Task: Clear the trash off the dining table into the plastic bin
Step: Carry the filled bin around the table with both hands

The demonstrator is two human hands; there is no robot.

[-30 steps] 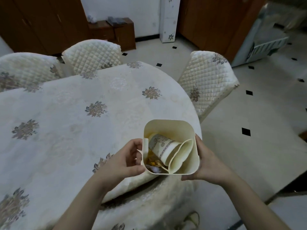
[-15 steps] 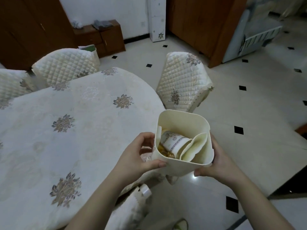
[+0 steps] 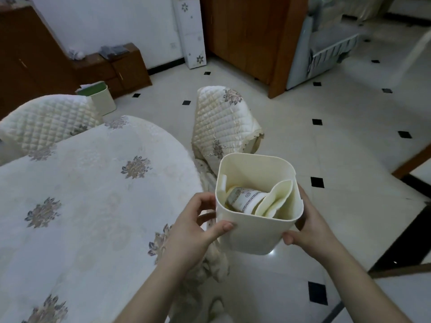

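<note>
— So, what's inside the plastic bin (image 3: 254,234)?
— Patterned paper cup (image 3: 245,201) on its side, crumpled plate (image 3: 276,201). Lower centre of frame.
— Grip?
— My left hand (image 3: 198,226) and right hand (image 3: 310,226) clasp its opposite sides, thumbs on the near wall.

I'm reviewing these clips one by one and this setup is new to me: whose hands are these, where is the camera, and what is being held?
There is no machine here. A person wears a wide-angle camera on the head, looking forward and down, so the arms reach in from the bottom edge. The left hand and right hand grip a cream plastic bin from opposite sides, held over the floor beside the table. Inside the bin lie a patterned paper cup on its side and a crushed plain cup. The visible tablecloth shows no trash. Quilted chairs stand around the table.
</note>
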